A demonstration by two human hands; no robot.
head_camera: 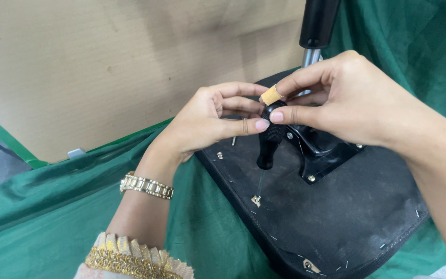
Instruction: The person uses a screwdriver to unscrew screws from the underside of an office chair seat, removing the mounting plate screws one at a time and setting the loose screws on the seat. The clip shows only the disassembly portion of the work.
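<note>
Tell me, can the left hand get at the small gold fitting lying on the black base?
Probably yes. The left hand is pinching the black lever just above, and nothing covers the gold fitting on the base.

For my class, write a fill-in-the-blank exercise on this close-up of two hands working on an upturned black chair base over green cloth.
1. Both hands pinch the top of a black ribbed lever handle on the ____ chair underside.
2. The right hand has a tan ____ around its index fingertip.
3. The left hand wears a ____ metal bracelet on the wrist.
4. The cloth beneath is ____.

Missing words: black; bandage; gold; green
</note>
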